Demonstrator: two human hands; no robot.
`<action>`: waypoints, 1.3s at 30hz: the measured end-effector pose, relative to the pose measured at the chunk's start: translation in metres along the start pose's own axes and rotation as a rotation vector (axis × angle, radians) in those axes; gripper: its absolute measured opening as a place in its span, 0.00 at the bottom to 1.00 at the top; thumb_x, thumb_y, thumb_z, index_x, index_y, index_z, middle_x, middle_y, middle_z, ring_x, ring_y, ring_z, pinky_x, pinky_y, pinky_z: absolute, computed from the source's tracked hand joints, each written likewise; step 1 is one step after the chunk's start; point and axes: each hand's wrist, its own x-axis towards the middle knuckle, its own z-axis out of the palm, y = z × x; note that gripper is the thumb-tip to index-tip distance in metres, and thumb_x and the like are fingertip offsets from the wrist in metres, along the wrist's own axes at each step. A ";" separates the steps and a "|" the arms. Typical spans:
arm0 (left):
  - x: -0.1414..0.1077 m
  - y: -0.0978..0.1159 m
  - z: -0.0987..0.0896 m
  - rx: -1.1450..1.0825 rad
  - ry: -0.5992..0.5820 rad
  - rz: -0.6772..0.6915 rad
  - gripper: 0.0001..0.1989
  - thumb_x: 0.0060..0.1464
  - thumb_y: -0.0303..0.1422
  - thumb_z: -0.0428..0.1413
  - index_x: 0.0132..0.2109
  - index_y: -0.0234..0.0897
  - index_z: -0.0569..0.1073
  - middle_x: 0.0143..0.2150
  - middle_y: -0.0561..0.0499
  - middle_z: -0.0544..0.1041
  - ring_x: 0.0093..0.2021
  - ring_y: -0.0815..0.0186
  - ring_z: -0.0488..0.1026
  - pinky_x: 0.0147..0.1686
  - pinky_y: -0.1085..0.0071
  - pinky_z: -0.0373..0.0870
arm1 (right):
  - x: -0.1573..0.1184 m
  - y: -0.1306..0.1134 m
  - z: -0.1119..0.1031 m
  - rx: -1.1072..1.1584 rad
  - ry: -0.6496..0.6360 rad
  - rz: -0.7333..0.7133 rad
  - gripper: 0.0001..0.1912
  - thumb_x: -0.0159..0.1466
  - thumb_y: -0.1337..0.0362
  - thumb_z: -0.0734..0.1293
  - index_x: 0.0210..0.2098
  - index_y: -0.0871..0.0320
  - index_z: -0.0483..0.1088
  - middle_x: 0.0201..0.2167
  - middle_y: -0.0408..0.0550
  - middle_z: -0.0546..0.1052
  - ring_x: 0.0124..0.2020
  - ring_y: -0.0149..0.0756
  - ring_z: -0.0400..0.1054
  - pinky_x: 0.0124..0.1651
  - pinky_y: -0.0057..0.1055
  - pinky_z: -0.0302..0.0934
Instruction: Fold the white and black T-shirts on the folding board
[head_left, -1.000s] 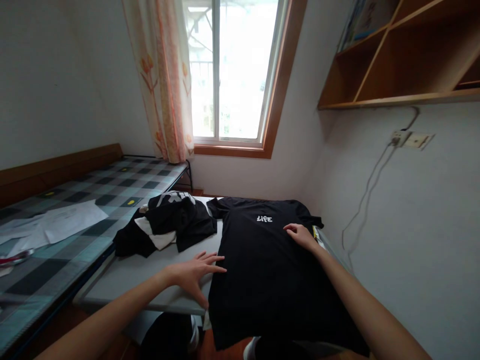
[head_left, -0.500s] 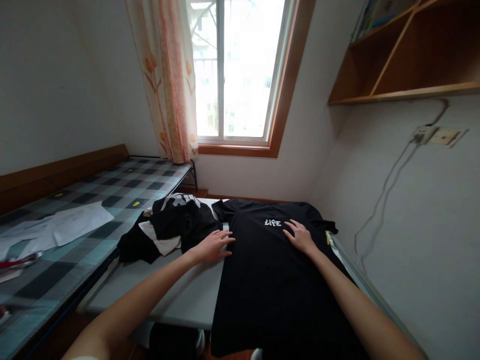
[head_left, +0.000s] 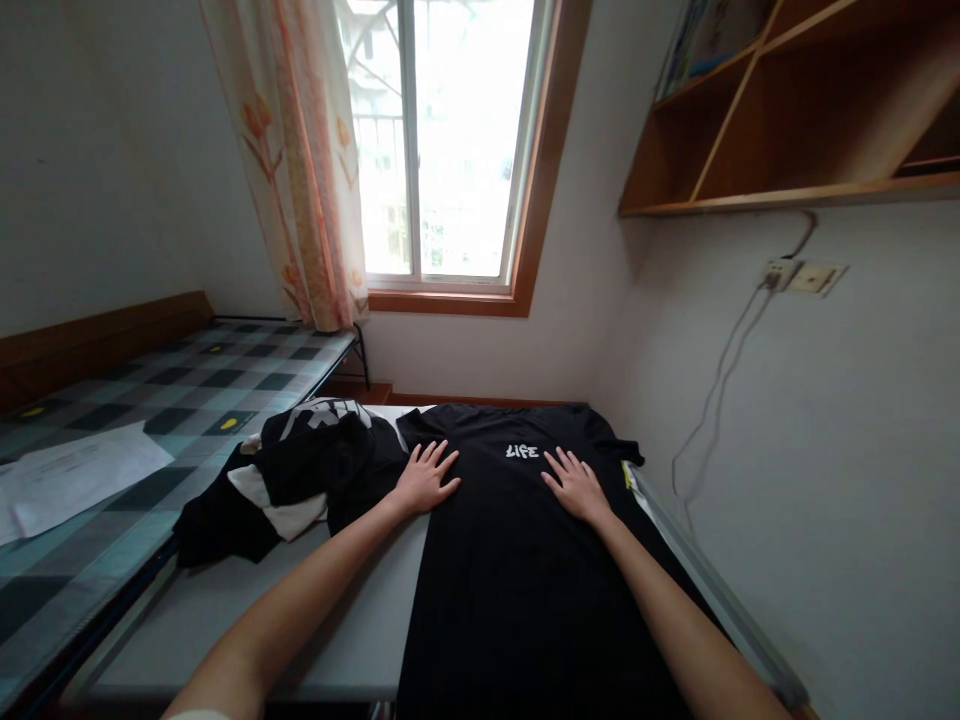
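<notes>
A black T-shirt with small white lettering on its chest lies spread over a white table, its collar end toward the window. My left hand rests with fingers spread at the shirt's left edge, below the left sleeve. Flat on the chest, just right of the lettering, is my right hand, its fingers also apart. Neither hand grips anything. To the left of my left hand, a crumpled heap of black and white clothing sits on the table.
A bed with a checked mattress stands at the left, papers on it. Wooden shelves hang on the right wall above a socket with a dangling cable. A curtained window is ahead.
The whole view has shifted to the right. My left hand has moved slightly up along the shirt's edge, its fingers more spread. My right hand remains on the chest, fingers flatter.
</notes>
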 end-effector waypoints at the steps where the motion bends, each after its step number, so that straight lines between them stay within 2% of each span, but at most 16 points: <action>1: -0.003 0.001 0.001 0.000 0.000 0.000 0.33 0.61 0.53 0.40 0.67 0.45 0.56 0.70 0.45 0.52 0.69 0.52 0.47 0.65 0.50 0.41 | -0.002 0.000 0.000 0.000 0.002 -0.004 0.32 0.68 0.46 0.50 0.68 0.50 0.51 0.69 0.47 0.51 0.69 0.43 0.42 0.67 0.43 0.40; 12: -0.018 0.008 -0.001 -0.058 -0.002 0.029 0.33 0.60 0.54 0.41 0.68 0.45 0.55 0.70 0.43 0.52 0.69 0.50 0.46 0.64 0.49 0.42 | -0.019 0.006 0.002 0.051 0.051 -0.028 0.31 0.67 0.47 0.52 0.66 0.50 0.54 0.68 0.48 0.53 0.69 0.43 0.44 0.67 0.45 0.42; 16: -0.012 0.005 -0.007 -0.071 0.034 -0.010 0.32 0.61 0.54 0.40 0.66 0.43 0.59 0.69 0.42 0.56 0.67 0.51 0.52 0.62 0.52 0.49 | -0.019 0.007 0.003 0.066 0.062 -0.024 0.31 0.67 0.47 0.53 0.66 0.50 0.55 0.68 0.48 0.54 0.69 0.43 0.44 0.67 0.45 0.42; 20: 0.015 -0.016 -0.026 0.020 0.083 -0.202 0.24 0.63 0.45 0.41 0.59 0.40 0.67 0.59 0.40 0.68 0.59 0.50 0.64 0.55 0.53 0.58 | -0.019 0.007 0.004 0.077 0.075 -0.020 0.31 0.67 0.47 0.53 0.65 0.51 0.56 0.68 0.49 0.55 0.68 0.43 0.45 0.67 0.45 0.42; 23: 0.037 -0.040 -0.043 0.100 -0.041 -0.344 0.17 0.61 0.38 0.45 0.50 0.37 0.72 0.51 0.38 0.74 0.52 0.49 0.69 0.52 0.52 0.58 | -0.020 0.006 0.004 0.075 0.080 -0.019 0.31 0.67 0.47 0.53 0.65 0.51 0.56 0.68 0.49 0.55 0.68 0.43 0.45 0.67 0.45 0.42; 25: 0.048 -0.054 -0.050 0.106 -0.108 -0.387 0.15 0.58 0.37 0.50 0.47 0.35 0.73 0.49 0.37 0.75 0.49 0.49 0.71 0.52 0.52 0.58 | -0.021 0.005 0.003 0.074 0.085 -0.020 0.31 0.67 0.48 0.54 0.65 0.52 0.57 0.68 0.49 0.55 0.68 0.43 0.45 0.67 0.45 0.42; 27: 0.053 -0.065 -0.052 0.088 -0.126 -0.411 0.15 0.56 0.37 0.53 0.47 0.35 0.73 0.49 0.37 0.75 0.49 0.49 0.72 0.53 0.52 0.58 | -0.021 0.005 0.003 0.076 0.087 -0.024 0.30 0.67 0.48 0.54 0.65 0.52 0.57 0.67 0.49 0.56 0.68 0.43 0.46 0.67 0.46 0.42; 30: 0.057 -0.074 -0.050 0.046 -0.127 -0.469 0.19 0.56 0.36 0.52 0.53 0.35 0.70 0.51 0.37 0.73 0.51 0.50 0.72 0.53 0.54 0.60 | -0.021 0.005 0.002 0.077 0.088 -0.027 0.30 0.67 0.48 0.53 0.65 0.52 0.58 0.67 0.49 0.56 0.68 0.43 0.46 0.66 0.46 0.43; 32: 0.061 -0.080 -0.048 0.005 -0.121 -0.513 0.21 0.57 0.37 0.50 0.56 0.34 0.68 0.54 0.36 0.71 0.52 0.50 0.71 0.51 0.57 0.63 | -0.021 0.005 0.003 0.076 0.086 -0.024 0.30 0.67 0.48 0.53 0.65 0.52 0.58 0.67 0.49 0.56 0.68 0.43 0.46 0.66 0.46 0.42; 34: 0.068 -0.085 -0.046 -0.047 -0.119 -0.552 0.23 0.57 0.43 0.49 0.56 0.35 0.68 0.57 0.36 0.68 0.54 0.50 0.70 0.50 0.59 0.64 | -0.021 0.005 0.004 0.082 0.089 -0.023 0.31 0.67 0.48 0.53 0.65 0.53 0.58 0.67 0.49 0.56 0.68 0.44 0.46 0.67 0.46 0.42; 37: 0.082 -0.091 -0.044 -0.126 -0.131 -0.601 0.26 0.56 0.52 0.46 0.51 0.39 0.73 0.56 0.40 0.71 0.56 0.49 0.68 0.51 0.58 0.63 | -0.020 0.005 0.005 0.094 0.097 -0.022 0.31 0.67 0.48 0.53 0.65 0.52 0.58 0.67 0.49 0.57 0.68 0.44 0.46 0.66 0.46 0.43; 39: 0.091 -0.091 -0.043 -0.168 -0.140 -0.623 0.26 0.56 0.54 0.46 0.47 0.40 0.74 0.54 0.41 0.73 0.55 0.49 0.68 0.52 0.55 0.62 | -0.020 0.005 0.005 0.092 0.093 -0.017 0.30 0.67 0.48 0.53 0.65 0.53 0.58 0.67 0.49 0.57 0.68 0.44 0.47 0.66 0.46 0.43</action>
